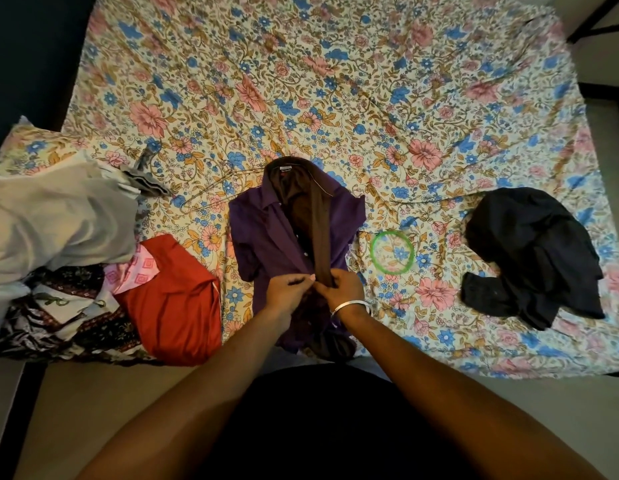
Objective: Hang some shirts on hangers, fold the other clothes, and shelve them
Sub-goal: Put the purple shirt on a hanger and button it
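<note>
Purple shirt [266, 237] flat on bedsheet [335, 81], long axis toward you, collar at far end; your left hand [287, 289] and right hand [342, 285] each pinch placket near hem

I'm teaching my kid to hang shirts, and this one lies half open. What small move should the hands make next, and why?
Probably close the button they are working on. Both the left hand and the right hand pinch the front edges of the purple shirt low down, beside a white button, while the front above lies open over a brown lining. A wire hanger lies beside it on the bed.
</note>
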Available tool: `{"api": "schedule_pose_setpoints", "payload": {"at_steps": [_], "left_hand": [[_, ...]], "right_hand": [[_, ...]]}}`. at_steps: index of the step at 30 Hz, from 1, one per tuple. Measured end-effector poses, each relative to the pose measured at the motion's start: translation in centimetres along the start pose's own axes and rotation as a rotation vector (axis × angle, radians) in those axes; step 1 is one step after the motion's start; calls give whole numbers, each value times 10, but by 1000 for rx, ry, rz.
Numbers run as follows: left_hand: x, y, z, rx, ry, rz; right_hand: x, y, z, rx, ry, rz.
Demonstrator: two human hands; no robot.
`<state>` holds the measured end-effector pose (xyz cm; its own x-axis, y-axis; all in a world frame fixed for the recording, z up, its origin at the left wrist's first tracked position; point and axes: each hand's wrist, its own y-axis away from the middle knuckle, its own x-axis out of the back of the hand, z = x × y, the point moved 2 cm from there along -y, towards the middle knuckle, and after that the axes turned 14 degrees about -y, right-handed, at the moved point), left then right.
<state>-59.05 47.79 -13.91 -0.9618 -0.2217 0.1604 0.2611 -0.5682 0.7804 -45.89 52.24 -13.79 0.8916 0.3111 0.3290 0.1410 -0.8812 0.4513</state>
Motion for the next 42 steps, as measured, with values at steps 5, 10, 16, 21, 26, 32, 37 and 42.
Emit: {"api": "schedule_pose_setpoints", "payload": {"at_steps": [5, 10, 16, 21, 26, 32, 37, 42], "left_hand": [[-1, -4, 2, -48, -47, 22], [0, -12, 0, -93, -203, 140], [0, -11, -2, 177, 49, -15], [-1, -7, -1, 65, -8, -83], [0, -5, -2, -64, -78, -43], [7, 4, 4, -173, -111, 103], [3, 9, 7, -265, -242, 138], [-1, 13, 8, -308, -343, 155]], "right_hand": [[2, 0, 0, -18, -17, -38], [-2, 1, -7, -32, -53, -74], [-2, 6, -6, -96, -164, -69], [2, 4, -4, -138, -247, 63], [9, -4, -6, -123, -140, 146], [18, 1, -4, -172, -202, 239], [10, 4, 1, -211, -327, 199], [9, 11, 1, -175, -345, 130]]}}
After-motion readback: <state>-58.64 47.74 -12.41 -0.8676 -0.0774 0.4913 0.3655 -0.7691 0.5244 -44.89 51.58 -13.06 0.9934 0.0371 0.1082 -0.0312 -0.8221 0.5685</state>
